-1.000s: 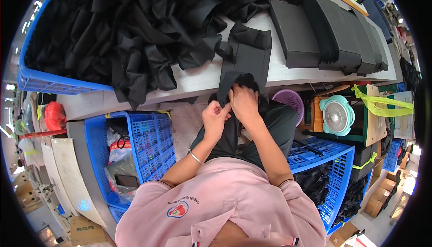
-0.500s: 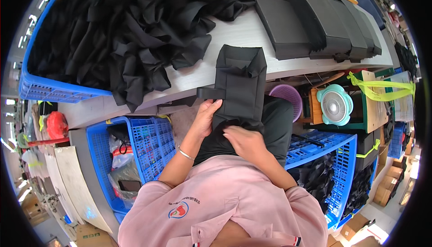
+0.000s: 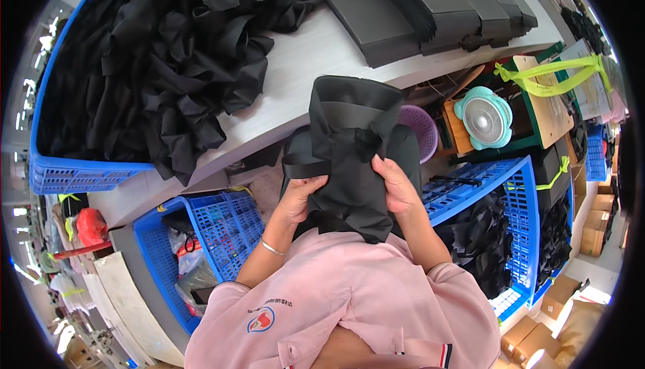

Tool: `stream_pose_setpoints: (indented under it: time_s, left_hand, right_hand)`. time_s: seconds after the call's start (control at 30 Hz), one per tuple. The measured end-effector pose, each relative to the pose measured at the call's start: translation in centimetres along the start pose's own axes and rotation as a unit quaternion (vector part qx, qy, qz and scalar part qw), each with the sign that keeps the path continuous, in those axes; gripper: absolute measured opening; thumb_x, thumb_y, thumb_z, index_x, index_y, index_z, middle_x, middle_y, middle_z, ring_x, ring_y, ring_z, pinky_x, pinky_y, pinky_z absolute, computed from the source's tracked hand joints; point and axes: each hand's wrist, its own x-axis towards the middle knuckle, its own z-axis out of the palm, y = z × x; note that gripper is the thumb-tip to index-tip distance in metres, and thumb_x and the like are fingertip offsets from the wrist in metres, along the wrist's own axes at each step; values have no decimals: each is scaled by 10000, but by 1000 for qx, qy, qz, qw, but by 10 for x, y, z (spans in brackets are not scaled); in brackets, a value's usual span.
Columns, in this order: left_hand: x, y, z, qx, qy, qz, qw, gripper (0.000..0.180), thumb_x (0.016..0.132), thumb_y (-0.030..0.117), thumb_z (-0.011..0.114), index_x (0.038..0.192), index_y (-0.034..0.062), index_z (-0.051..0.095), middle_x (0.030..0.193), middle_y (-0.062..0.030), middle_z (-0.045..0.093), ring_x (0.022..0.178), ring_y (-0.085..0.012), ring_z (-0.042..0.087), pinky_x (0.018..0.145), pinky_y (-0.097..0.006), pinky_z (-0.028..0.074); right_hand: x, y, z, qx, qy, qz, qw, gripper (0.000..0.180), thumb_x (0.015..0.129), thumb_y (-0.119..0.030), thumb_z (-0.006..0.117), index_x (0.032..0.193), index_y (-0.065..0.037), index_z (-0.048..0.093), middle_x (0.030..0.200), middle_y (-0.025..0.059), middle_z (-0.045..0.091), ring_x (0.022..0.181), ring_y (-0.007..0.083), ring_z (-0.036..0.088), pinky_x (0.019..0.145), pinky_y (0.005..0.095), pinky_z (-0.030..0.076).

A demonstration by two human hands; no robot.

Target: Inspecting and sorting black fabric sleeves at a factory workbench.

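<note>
Both hands, left & right, grip black fabric bag; above lap.

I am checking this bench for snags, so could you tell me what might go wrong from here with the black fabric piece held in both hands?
The black fabric piece is held above the lap by the left hand and right hand; its loose strap could snag or slip.

The black fabric pile overhangs the white table edge, so pieces might slide into the blue crate below.
</note>
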Motion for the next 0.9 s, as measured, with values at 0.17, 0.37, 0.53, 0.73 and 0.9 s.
stream_pose_setpoints:
  time_s: [0.17, 0.37, 0.53, 0.73, 0.9]
  left_hand:
    - [6, 14, 0, 70, -3, -3, 998, 321, 877, 77, 718, 1188, 20, 660, 1133, -48, 703, 1010, -128, 651, 897, -284, 501]
    - [1, 44, 11, 136, -14, 26, 990, 360, 833, -10, 720, 1185, -20, 644, 1128, -59, 700, 982, -134, 659, 886, -290, 522]
    - [5, 58, 15, 327, 17, 69, 942, 177, 784, -56, 739, 933, -18, 650, 920, -4, 668, 857, -107, 624, 814, -291, 527]
    - [-2, 63, -53, 347, -9, 78, 935, 163, 819, -69, 719, 946, -19, 632, 1059, -85, 653, 989, -177, 632, 827, -327, 576]
    - [24, 41, 7, 171, 20, 99, 980, 201, 890, 17, 692, 1085, -13, 651, 1103, -117, 689, 984, -211, 675, 846, -335, 575]
  right_hand:
    - [7, 1, -26, -158, 107, -137, 972, 379, 905, -147, 702, 1234, 4, 591, 1213, 110, 643, 1046, 189, 656, 893, 296, 535]
    - [-23, -68, -6, -643, 129, -445, 609, 663, 704, 27, 742, 1325, -139, 581, 1525, 145, 381, 1389, 351, 402, 1093, 425, 388]
    - [-36, -88, -9, -755, -100, -417, 496, 160, 715, -108, 784, 849, -74, 704, 1476, 104, 475, 1427, 360, 342, 1141, 520, 285]
    - [-78, -72, -35, -402, -235, -291, 836, 91, 828, -148, 751, 818, -63, 719, 1512, 168, 429, 1451, 335, 313, 1172, 463, 215]
    - [-99, -18, -96, -398, 69, -266, 875, 761, 819, -180, 751, 1479, -92, 383, 1567, 171, 299, 1420, 261, 354, 1128, 415, 338]
